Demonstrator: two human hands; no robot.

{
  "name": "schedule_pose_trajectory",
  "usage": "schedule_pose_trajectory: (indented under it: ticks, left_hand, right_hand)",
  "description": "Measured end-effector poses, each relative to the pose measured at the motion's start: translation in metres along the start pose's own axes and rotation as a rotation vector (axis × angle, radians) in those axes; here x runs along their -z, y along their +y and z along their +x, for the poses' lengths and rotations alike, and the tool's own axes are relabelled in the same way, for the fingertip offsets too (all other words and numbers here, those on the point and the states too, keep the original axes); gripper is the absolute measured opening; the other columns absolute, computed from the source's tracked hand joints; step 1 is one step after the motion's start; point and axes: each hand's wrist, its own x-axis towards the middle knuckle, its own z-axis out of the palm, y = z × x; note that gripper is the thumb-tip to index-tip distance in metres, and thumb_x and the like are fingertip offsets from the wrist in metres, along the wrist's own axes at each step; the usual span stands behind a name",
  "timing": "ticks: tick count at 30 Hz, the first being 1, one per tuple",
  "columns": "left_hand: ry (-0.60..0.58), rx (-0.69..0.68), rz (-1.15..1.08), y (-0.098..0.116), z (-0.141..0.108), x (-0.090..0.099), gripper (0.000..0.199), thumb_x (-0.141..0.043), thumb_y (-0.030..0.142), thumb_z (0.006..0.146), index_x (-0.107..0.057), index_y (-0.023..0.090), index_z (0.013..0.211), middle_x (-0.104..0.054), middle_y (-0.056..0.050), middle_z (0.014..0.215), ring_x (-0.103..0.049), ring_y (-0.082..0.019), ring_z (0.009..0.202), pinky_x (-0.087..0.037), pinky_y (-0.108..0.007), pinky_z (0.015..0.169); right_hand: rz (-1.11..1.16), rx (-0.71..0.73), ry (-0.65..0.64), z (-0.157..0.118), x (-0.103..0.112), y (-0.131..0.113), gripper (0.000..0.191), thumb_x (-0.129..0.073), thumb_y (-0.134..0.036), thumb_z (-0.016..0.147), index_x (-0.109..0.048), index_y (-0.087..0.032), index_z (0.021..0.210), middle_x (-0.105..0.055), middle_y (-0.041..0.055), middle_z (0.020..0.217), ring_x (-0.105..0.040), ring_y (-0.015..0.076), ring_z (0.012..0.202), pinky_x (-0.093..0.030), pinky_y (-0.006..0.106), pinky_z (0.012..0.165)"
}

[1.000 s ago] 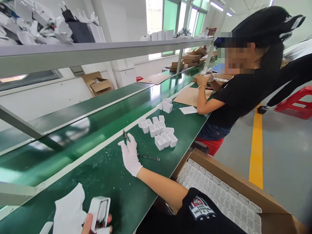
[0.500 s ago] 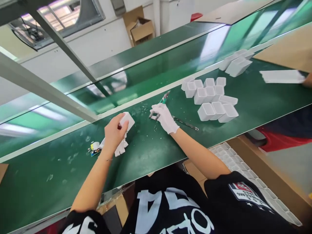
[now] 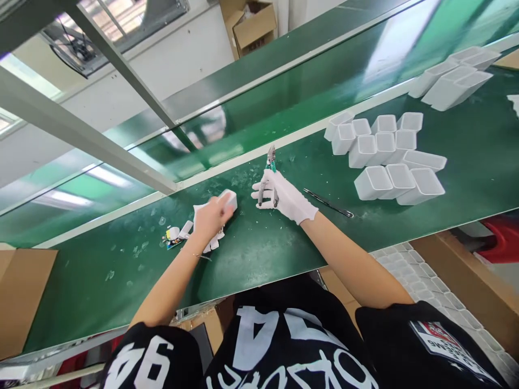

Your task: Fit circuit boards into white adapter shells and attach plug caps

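Observation:
My bare left hand (image 3: 210, 220), a little blurred, closes its fingers on a small white plastic box (image 3: 231, 198) just above the green table (image 3: 251, 248). Under and beside that hand lies a pile of white plastic pieces (image 3: 214, 243), partly covered by it. My right hand (image 3: 290, 195) wears a white glove and holds cutting pliers (image 3: 271, 156). Their jaws point away from me, and the grey handles stand apart among the gloved fingers. Black tweezers (image 3: 329, 203) lie to the right of the glove.
Several translucent white boxes (image 3: 373, 182) stand in rows on the right, with taller ones (image 3: 456, 86) behind. A small coloured item (image 3: 172, 235) lies left of the pile. Cardboard (image 3: 26, 292) occupies the left end. A pale rail (image 3: 312, 134) borders the table's far side.
The view has shifted, bringing cardboard in at the left. My left hand has lowered the white box over the pile. My right fingers have spread and the pliers have turned more upright.

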Motion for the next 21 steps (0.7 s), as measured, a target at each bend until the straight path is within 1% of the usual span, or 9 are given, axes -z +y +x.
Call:
schedule_pose_trajectory:
  ticks: [2, 5, 8, 11, 12, 15, 16, 19, 21]
  left_hand:
    - [-0.02, 0.0, -0.015, 0.002, 0.002, 0.002, 0.035, -0.063, 0.047, 0.085, -0.073, 0.022, 0.109, -0.07, -0.005, 0.082, -0.06, -0.017, 0.065, -0.042, -0.025, 0.062]
    - [0.043, 0.075, -0.102, 0.005, 0.006, 0.003, 0.04, -0.058, 0.05, 0.088, -0.071, 0.021, 0.112, -0.072, -0.008, 0.09, -0.064, -0.02, 0.074, -0.046, -0.026, 0.069]
    - [0.038, 0.125, -0.198, 0.009, 0.01, 0.0, 0.037, -0.071, 0.05, 0.078, -0.074, 0.022, 0.103, -0.071, -0.005, 0.08, -0.064, -0.02, 0.073, -0.047, -0.026, 0.07]
    - [0.081, 0.196, -0.315, 0.013, 0.014, -0.003, 0.035, -0.074, 0.046, 0.074, -0.075, 0.023, 0.1, -0.074, -0.005, 0.086, -0.064, -0.02, 0.076, -0.048, -0.026, 0.073]
    - [0.101, 0.23, -0.368, 0.013, 0.016, -0.003, 0.034, -0.076, 0.043, 0.071, -0.076, 0.022, 0.098, -0.074, -0.005, 0.084, -0.063, -0.019, 0.075, -0.048, -0.026, 0.073]
    - [0.128, 0.316, -0.534, 0.014, 0.025, 0.004, 0.035, -0.085, 0.034, 0.058, -0.076, 0.02, 0.089, -0.067, 0.0, 0.066, -0.058, -0.015, 0.063, -0.046, -0.023, 0.065]
    - [0.148, 0.344, -0.594, 0.014, 0.029, 0.01, 0.035, -0.084, 0.036, 0.059, -0.076, 0.019, 0.089, -0.065, 0.001, 0.064, -0.057, -0.014, 0.06, -0.046, -0.022, 0.063]
    - [0.224, 0.452, -0.807, 0.014, 0.039, 0.026, 0.035, -0.072, 0.047, 0.073, -0.071, 0.018, 0.094, -0.064, 0.002, 0.067, -0.055, -0.01, 0.055, -0.045, -0.02, 0.054]
    - [0.229, 0.535, -0.952, 0.015, 0.042, 0.032, 0.032, -0.072, 0.047, 0.076, -0.067, 0.017, 0.085, -0.06, 0.003, 0.062, -0.053, -0.008, 0.05, -0.044, -0.018, 0.049]
  right_hand:
    - [-0.023, -0.034, -0.031, -0.003, -0.003, 0.001, 0.031, -0.051, -0.049, 0.097, -0.048, -0.021, 0.084, -0.069, 0.0087, 0.095, -0.068, 0.0178, 0.077, -0.059, 0.037, 0.072]
    - [-0.041, -0.049, -0.061, -0.002, -0.005, 0.003, 0.038, -0.049, -0.052, 0.098, -0.044, -0.021, 0.076, -0.068, 0.007, 0.088, -0.066, 0.0156, 0.07, -0.058, 0.033, 0.069]
    - [-0.059, -0.045, -0.083, 0.0, -0.005, 0.004, 0.046, -0.049, -0.058, 0.097, -0.04, -0.021, 0.071, -0.067, 0.0064, 0.084, -0.065, 0.0148, 0.066, -0.057, 0.03, 0.066]
    - [-0.089, -0.035, -0.111, 0.001, -0.005, 0.005, 0.048, -0.048, -0.058, 0.096, -0.039, -0.021, 0.069, -0.066, 0.0061, 0.081, -0.064, 0.0142, 0.065, -0.056, 0.028, 0.065]
    - [-0.1, -0.03, -0.121, 0.001, -0.005, 0.006, 0.048, -0.047, -0.058, 0.097, -0.038, -0.021, 0.068, -0.065, 0.0061, 0.082, -0.064, 0.014, 0.066, -0.055, 0.028, 0.065]
    - [-0.147, -0.019, -0.151, 0.001, -0.004, 0.007, 0.048, -0.048, -0.058, 0.096, -0.04, -0.02, 0.068, -0.065, 0.0067, 0.085, -0.064, 0.014, 0.067, -0.055, 0.028, 0.066]
    - [-0.168, -0.016, -0.168, -0.001, -0.003, 0.007, 0.048, -0.051, -0.059, 0.094, -0.041, -0.02, 0.068, -0.066, 0.0073, 0.087, -0.065, 0.0143, 0.068, -0.055, 0.029, 0.067]
    - [-0.231, -0.01, -0.259, -0.008, -0.003, 0.006, 0.052, -0.057, -0.063, 0.09, -0.044, -0.019, 0.065, -0.069, 0.0099, 0.094, -0.066, 0.0158, 0.072, -0.055, 0.029, 0.069]
    - [-0.275, -0.015, -0.349, -0.016, -0.005, 0.006, 0.053, -0.056, -0.064, 0.089, -0.05, -0.018, 0.065, -0.071, 0.0108, 0.092, -0.066, 0.0169, 0.073, -0.054, 0.029, 0.069]
